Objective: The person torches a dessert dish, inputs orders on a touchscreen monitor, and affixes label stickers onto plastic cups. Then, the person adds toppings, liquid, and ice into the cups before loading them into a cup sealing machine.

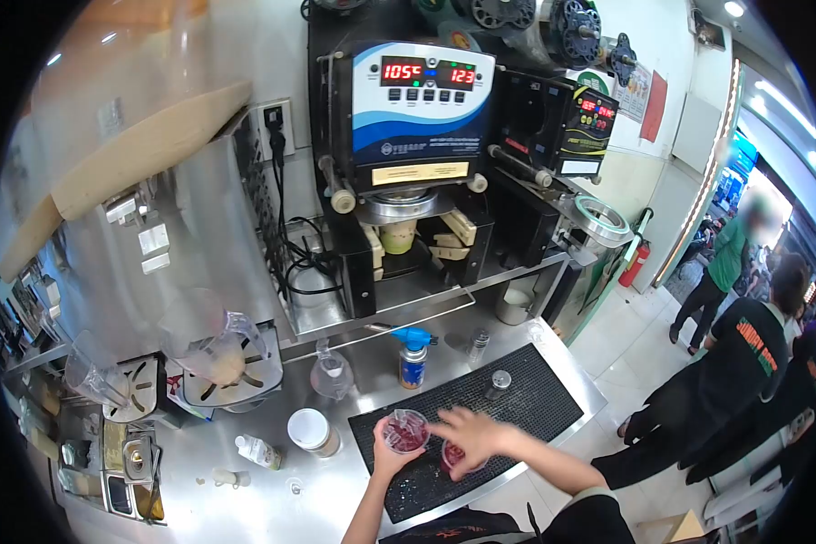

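Observation:
My left hand (389, 458) is wrapped round a clear plastic cup (406, 433) with dark red contents and what looks like ice. Over a second cup with red contents (451, 453) is my right hand (474, 437), its fingers spread and pointing toward the first cup. Part of the second cup is hidden beneath that hand, and I cannot tell whether they touch. Both cups are above or on a black ribbed mat (542, 399). A small clear shaker-like jar (498, 384) stands on the mat beyond my right hand.
Behind the mat stands a blue-topped gas torch (412, 358), beside a clear pitcher (332, 374). A white-lidded jar (313, 432) and a white bottle (257, 451) are left. Above is a sealing machine (419, 113) holding a cup (398, 238). People stand at right.

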`<act>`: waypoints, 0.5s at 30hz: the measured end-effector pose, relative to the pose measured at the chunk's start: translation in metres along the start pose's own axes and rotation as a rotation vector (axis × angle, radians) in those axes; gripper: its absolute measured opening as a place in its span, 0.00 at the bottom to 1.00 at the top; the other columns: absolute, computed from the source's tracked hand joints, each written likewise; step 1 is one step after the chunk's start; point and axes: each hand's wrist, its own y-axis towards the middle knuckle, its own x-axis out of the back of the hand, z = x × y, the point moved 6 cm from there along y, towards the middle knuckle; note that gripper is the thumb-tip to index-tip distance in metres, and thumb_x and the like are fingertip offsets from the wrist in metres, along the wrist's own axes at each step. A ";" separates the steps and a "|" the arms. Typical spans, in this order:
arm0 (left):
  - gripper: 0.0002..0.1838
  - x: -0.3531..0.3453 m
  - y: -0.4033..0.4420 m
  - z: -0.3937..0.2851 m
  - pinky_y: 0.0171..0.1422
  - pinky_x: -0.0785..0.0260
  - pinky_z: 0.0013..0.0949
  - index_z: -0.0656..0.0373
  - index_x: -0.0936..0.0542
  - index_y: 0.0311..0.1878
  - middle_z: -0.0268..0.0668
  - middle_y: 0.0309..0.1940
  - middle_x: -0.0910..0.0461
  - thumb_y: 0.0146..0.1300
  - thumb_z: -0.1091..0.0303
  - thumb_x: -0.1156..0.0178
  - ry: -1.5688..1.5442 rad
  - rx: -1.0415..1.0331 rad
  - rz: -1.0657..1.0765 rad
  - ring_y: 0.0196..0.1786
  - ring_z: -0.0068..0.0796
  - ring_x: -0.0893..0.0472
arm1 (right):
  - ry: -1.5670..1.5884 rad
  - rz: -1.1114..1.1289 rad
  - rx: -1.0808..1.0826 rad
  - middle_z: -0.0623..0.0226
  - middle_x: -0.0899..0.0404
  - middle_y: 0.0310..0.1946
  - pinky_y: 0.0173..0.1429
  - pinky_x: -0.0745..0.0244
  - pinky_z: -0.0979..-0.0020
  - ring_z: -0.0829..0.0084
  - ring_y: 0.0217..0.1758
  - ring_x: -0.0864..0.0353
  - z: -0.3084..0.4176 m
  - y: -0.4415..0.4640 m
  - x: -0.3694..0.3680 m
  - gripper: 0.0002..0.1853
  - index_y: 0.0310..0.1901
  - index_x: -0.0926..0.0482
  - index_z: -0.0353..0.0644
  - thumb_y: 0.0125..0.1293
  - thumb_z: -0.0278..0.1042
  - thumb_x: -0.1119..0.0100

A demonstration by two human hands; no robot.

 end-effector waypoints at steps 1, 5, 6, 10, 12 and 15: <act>0.54 -0.001 -0.001 0.001 0.57 0.35 0.36 0.60 0.43 0.56 0.44 0.50 0.32 0.23 0.61 0.22 -0.037 0.015 0.001 0.52 0.35 0.28 | -0.018 0.174 -0.100 0.53 0.52 0.65 0.56 0.43 0.39 0.44 0.65 0.52 -0.003 -0.007 -0.033 0.56 0.66 0.52 0.56 0.35 0.60 0.32; 0.57 -0.002 -0.002 -0.004 0.61 0.41 0.36 0.59 0.47 0.59 0.43 0.54 0.37 0.23 0.62 0.22 0.016 0.029 0.007 0.56 0.35 0.33 | -0.175 0.003 -0.181 0.54 0.54 0.65 0.50 0.41 0.36 0.43 0.66 0.55 0.003 -0.015 -0.077 0.57 0.66 0.52 0.64 0.31 0.54 0.29; 0.57 -0.001 -0.002 -0.002 0.61 0.41 0.36 0.60 0.47 0.59 0.43 0.54 0.37 0.23 0.62 0.22 0.007 0.010 0.003 0.56 0.36 0.33 | -0.213 -0.043 -0.204 0.55 0.51 0.63 0.48 0.38 0.37 0.44 0.63 0.51 0.001 -0.017 -0.074 0.54 0.64 0.50 0.64 0.32 0.53 0.29; 0.56 -0.003 -0.001 -0.003 0.61 0.41 0.35 0.60 0.46 0.59 0.43 0.53 0.36 0.23 0.63 0.22 -0.005 -0.012 -0.019 0.56 0.36 0.33 | 0.051 -0.096 -0.252 0.58 0.43 0.55 0.46 0.33 0.40 0.44 0.56 0.41 -0.019 -0.015 -0.072 0.46 0.60 0.42 0.63 0.34 0.43 0.31; 0.56 -0.001 -0.002 0.001 0.60 0.40 0.35 0.60 0.45 0.58 0.41 0.53 0.36 0.22 0.63 0.22 0.000 -0.017 -0.036 0.55 0.35 0.32 | 0.120 -0.077 -0.226 0.59 0.42 0.53 0.45 0.30 0.44 0.45 0.53 0.38 -0.026 -0.021 -0.065 0.44 0.59 0.41 0.62 0.35 0.41 0.32; 0.56 -0.001 -0.002 0.003 0.60 0.40 0.34 0.60 0.45 0.58 0.41 0.52 0.36 0.22 0.64 0.22 -0.049 -0.038 -0.033 0.55 0.35 0.32 | 0.090 0.000 -0.134 0.57 0.37 0.49 0.45 0.28 0.55 0.51 0.47 0.31 -0.044 -0.039 -0.014 0.45 0.60 0.40 0.56 0.34 0.46 0.34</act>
